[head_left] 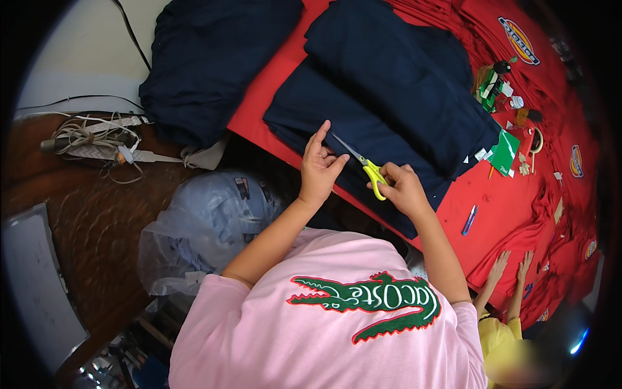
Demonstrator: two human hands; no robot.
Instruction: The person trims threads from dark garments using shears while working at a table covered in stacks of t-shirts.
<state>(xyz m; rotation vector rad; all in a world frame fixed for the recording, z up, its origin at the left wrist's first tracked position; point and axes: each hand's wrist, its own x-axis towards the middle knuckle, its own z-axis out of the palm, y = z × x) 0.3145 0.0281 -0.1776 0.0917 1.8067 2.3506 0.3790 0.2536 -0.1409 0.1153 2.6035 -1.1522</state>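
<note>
My right hand [405, 186] is closed around the yellow-green handles of a pair of scissors [372, 174]. Their slim metal blades point up and left over dark navy fabric [363, 117], which lies folded in thick layers on the red-covered table. Close to the blade tips is my left hand [316, 170], its fingers stretched upward and the thumb held apart. Nothing shows clearly between those fingers. The left fingertips are at the near edge of the navy cloth; whether they touch it I cannot tell.
Another navy pile [207, 58] sits at upper left. A clear plastic bag of bluish cloth [201, 223] and a coiled cable [97, 139] are at left. On the red cloth lie a blue pen [470, 220] and a green card [504, 153]. A co-worker's hands [497, 267] rest at right.
</note>
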